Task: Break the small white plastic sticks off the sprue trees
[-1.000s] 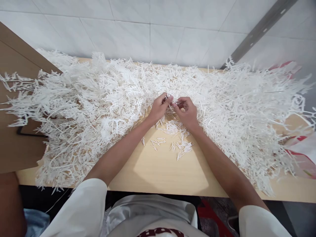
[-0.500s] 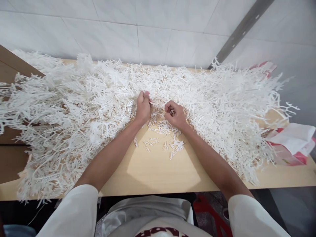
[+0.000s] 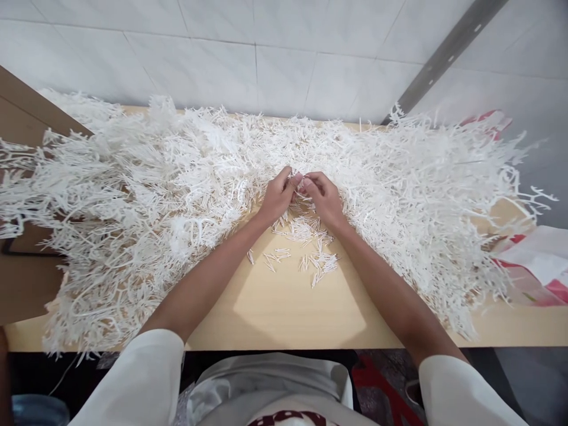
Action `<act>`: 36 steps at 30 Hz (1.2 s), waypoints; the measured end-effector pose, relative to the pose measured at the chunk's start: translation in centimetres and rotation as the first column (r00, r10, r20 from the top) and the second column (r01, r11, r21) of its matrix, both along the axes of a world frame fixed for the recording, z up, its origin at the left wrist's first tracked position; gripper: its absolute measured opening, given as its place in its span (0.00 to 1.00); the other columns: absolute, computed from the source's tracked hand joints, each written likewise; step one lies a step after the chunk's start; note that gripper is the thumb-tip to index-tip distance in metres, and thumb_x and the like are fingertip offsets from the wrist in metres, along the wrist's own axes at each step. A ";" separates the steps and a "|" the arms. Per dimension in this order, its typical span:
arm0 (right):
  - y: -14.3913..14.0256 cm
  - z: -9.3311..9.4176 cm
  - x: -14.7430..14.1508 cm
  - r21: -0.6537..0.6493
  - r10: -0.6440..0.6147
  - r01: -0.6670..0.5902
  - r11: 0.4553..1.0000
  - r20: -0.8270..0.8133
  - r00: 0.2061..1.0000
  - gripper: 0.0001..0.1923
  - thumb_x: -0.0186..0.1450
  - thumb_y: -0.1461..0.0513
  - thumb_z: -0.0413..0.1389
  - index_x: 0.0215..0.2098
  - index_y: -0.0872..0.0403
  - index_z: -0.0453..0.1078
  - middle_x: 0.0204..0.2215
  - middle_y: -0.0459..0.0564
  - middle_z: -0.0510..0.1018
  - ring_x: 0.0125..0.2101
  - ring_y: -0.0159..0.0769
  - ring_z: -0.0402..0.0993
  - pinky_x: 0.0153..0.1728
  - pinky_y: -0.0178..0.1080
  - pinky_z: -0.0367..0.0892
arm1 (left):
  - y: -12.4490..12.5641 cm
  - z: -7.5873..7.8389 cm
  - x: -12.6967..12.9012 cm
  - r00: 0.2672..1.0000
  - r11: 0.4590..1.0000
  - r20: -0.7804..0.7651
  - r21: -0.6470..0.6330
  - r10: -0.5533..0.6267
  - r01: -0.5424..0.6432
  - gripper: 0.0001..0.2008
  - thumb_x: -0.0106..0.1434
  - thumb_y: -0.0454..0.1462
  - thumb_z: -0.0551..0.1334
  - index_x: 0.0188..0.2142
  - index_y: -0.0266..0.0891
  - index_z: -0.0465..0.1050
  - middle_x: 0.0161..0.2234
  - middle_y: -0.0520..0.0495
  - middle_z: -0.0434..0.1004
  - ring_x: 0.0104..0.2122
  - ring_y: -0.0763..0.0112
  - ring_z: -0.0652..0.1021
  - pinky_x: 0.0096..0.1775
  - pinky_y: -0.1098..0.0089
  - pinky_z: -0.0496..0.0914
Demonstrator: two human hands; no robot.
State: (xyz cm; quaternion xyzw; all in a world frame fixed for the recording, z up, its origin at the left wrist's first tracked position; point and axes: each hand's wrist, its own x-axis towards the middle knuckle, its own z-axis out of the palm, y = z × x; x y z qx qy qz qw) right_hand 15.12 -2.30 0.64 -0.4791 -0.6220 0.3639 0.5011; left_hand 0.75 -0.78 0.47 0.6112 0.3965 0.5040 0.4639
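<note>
A wide heap of white branched plastic pieces (image 3: pixel 146 189) covers most of the pale wooden table (image 3: pixel 288 313). My left hand (image 3: pixel 278 195) and my right hand (image 3: pixel 325 198) meet at the heap's near edge, fingertips touching, pinching a small white plastic piece (image 3: pixel 302 184) between them. Just below my hands lie several small loose white sticks (image 3: pixel 310 251) on the bare wood.
A white tiled wall (image 3: pixel 248 53) rises behind the table, with a grey metal strip (image 3: pixel 444 53) running diagonally at the right. A brown board (image 3: pixel 22 278) lies at the left under the heap. A red and white plastic bag (image 3: pixel 536 266) sits at the right edge.
Half a second ago my hands were apart, each closed on plastic. They have come back together at the heap's edge, fingertips meeting as they did one second ago.
</note>
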 end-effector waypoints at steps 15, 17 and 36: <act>0.2 -0.1 0.2 -0.077 0.139 -0.135 0.988 0.046 0.989 0.19 0.62 0.46 0.56 0.38 0.52 0.70 0.29 0.44 0.76 0.30 0.31 0.72 0.35 0.37 0.67 | -0.1 0.3 0.0 0.996 0.995 0.044 -0.064 -0.076 0.079 0.23 0.64 0.56 0.56 0.27 0.42 0.53 0.17 0.58 0.59 0.18 0.78 0.66 0.23 0.72 0.61; 0.1 -0.1 0.2 -0.068 0.100 -0.093 0.993 0.100 0.990 0.17 0.63 0.47 0.56 0.33 0.52 0.69 0.25 0.43 0.74 0.27 0.29 0.68 0.31 0.35 0.64 | -0.3 0.3 0.0 0.997 0.996 0.030 -0.053 -0.067 0.068 0.23 0.63 0.57 0.56 0.27 0.42 0.53 0.17 0.58 0.59 0.18 0.78 0.66 0.23 0.72 0.61; -0.2 0.4 0.0 -0.004 0.042 -0.042 0.999 -0.027 0.999 0.12 0.64 0.53 0.57 0.42 0.49 0.70 0.38 0.46 0.77 0.37 0.32 0.73 0.40 0.38 0.68 | 0.0 0.1 -0.1 0.999 0.999 0.035 -0.038 -0.036 0.037 0.23 0.63 0.56 0.57 0.27 0.41 0.56 0.18 0.58 0.59 0.17 0.80 0.66 0.22 0.75 0.61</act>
